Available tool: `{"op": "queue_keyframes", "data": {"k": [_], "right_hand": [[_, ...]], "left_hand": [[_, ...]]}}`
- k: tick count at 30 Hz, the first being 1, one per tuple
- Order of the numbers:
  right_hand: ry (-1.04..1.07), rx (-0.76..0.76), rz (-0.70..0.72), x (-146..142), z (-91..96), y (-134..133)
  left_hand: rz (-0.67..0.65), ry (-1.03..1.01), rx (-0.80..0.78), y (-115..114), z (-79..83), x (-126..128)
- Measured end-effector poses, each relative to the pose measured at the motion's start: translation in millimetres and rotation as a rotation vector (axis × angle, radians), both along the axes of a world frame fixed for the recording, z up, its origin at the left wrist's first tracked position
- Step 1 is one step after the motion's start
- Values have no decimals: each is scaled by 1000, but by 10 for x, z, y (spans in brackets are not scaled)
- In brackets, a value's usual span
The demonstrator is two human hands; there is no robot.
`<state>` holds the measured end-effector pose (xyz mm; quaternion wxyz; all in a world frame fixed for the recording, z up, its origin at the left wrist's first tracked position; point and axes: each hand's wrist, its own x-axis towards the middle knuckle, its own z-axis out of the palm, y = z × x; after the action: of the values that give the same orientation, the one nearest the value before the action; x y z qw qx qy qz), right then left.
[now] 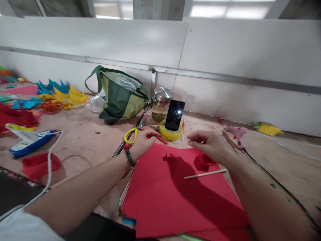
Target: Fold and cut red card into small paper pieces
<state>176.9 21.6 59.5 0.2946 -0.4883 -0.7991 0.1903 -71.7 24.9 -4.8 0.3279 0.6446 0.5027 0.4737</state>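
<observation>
Red paper [160,201] lies in a stack under and between the two hands, and it is the main thing here. The left hand [143,144] is by the stack's far left corner, with its fingers bent and close together. A thin red strip [163,140] is right at its fingertips, but I can't tell if they grip it. The right hand [213,144] is over the far right side, its fingers curled and the thumb a little way off. It may pinch something tiny, but I can't tell.

Just below the right hand are a folded red piece [207,160] and a thin stick [205,174]. If the paper gets bumped, the stick could roll off. The right arm could squash the folded piece if it drops low.

Past the hands, a phone [175,113] leans on a yellow tape roll [171,134]. A finger that pokes too far could tip it. Scissors [140,127] are beside the left hand, so a careless move might scratch it. To the right, a tug on the black cord [264,171] could pull the pink glue gun [239,134] down.
</observation>
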Motion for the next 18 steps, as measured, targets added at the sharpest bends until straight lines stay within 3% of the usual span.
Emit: {"op": "queue_keyframes", "data": {"k": [7, 13, 18], "right_hand": [[-147, -31, 40, -24, 92, -107], [-167, -36, 194, -191, -180, -126], [-228, -97, 235, -302, -310, -150]], "left_hand": [[-137, 109, 99, -100, 4, 66], [-297, 373, 135, -167, -74, 115], [-367, 450, 74, -203, -127, 161]]}}
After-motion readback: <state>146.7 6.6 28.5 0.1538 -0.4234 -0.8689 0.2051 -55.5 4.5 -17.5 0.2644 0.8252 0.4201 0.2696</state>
